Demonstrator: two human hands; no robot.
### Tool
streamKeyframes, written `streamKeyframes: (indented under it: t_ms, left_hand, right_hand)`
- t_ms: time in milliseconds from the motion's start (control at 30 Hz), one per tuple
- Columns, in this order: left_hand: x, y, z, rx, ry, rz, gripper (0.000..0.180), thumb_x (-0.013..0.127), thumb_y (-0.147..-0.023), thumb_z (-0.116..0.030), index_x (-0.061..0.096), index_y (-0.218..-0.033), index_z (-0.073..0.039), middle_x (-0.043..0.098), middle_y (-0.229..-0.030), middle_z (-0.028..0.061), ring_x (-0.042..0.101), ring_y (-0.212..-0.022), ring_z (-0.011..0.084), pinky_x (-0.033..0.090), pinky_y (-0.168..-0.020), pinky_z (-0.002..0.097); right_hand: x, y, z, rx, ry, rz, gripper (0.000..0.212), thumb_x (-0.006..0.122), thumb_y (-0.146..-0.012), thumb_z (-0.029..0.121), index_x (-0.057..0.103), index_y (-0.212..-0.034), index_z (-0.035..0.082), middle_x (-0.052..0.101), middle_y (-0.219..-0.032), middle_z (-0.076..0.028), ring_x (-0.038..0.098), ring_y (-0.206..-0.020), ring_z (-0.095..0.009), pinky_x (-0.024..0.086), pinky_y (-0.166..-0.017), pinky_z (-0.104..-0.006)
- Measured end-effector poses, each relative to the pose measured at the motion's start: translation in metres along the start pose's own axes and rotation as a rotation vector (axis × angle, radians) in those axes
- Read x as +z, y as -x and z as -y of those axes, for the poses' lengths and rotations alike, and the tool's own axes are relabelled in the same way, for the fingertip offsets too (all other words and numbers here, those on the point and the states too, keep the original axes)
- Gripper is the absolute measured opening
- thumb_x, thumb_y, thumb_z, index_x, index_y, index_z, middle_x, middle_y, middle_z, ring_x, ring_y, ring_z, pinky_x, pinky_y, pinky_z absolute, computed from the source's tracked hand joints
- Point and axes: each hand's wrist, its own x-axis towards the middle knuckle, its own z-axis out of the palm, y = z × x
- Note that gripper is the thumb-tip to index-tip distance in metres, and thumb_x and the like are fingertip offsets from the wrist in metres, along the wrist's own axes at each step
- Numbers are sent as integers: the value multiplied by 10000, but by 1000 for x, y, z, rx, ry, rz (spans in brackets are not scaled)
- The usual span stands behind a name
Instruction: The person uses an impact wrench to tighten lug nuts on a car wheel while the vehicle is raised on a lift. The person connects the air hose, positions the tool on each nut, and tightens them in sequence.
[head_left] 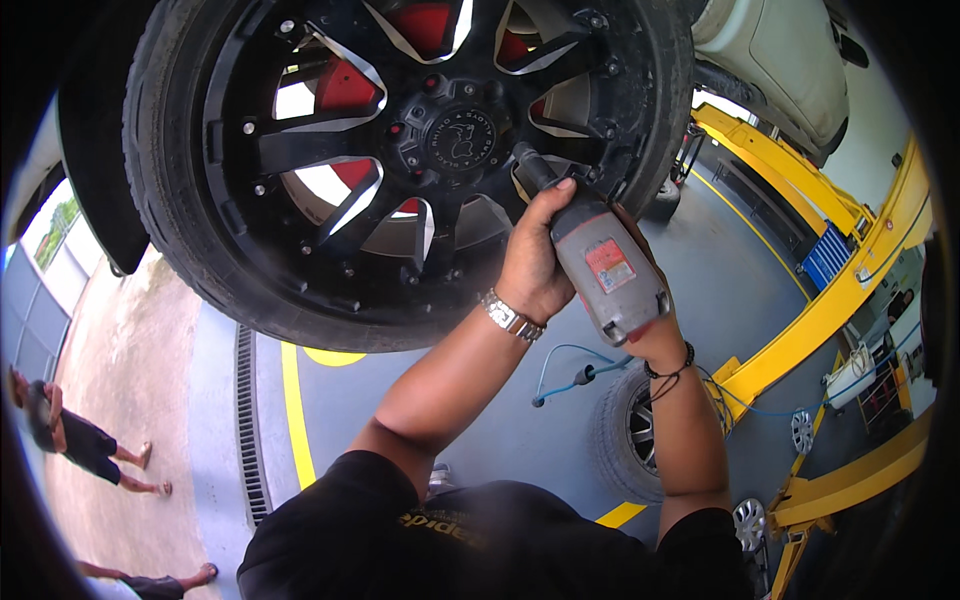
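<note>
A black multi-spoke wheel [320, 148] with a thick tyre [170, 205] hangs raised in front of me, red brake parts [425, 28] showing between its spokes. Both my hands are on a grey impact wrench [590, 240] with a red-and-white label. Its dark socket [532, 163] points at the lug holes to the lower right of the centre cap [462, 138]; whether it sits on a nut I cannot tell. My left hand [535, 262] wraps the front of the body, thumb on top. My right hand [660, 338] is closed at the rear, its fingers mostly hidden by the tool.
Yellow lift arms [800, 350] cross the right side. Another tyre [625, 430] lies on the floor below my right forearm, beside a blue air hose [560, 350]. A person [75, 430] stands at the far left, beyond a drain grate [247, 420].
</note>
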Motion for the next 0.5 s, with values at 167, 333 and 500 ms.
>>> streamKeyframes:
  t_ms: [167,333,500]
  left_hand:
    - [-6,-25,-16,8,56,-129,435,649,-890,-387,528,-1138,-51,635,-1038,150,650,-969,279,536,-892,459]
    - [-15,-32,-15,107,27,-136,433,657,-911,-382,542,-1137,-31,661,-1009,140,666,-933,261,546,-876,432]
    - [-16,-28,-27,235,-4,-217,348,634,-944,-349,587,-1092,-38,680,-1006,137,684,-876,240,573,-797,380]
  right_hand:
    - [7,-26,-14,-6,-90,-61,644,776,-741,75,509,-1321,-5,631,-1218,-168,618,-1113,-262,495,-944,-355]
    - [-4,-37,-10,46,-113,6,755,778,-711,43,457,-1395,35,588,-1306,-166,586,-1190,-268,462,-1008,-350]
    - [-3,-63,-9,-96,12,69,977,806,-653,30,336,-1505,106,488,-1451,-154,508,-1311,-328,430,-1081,-383]
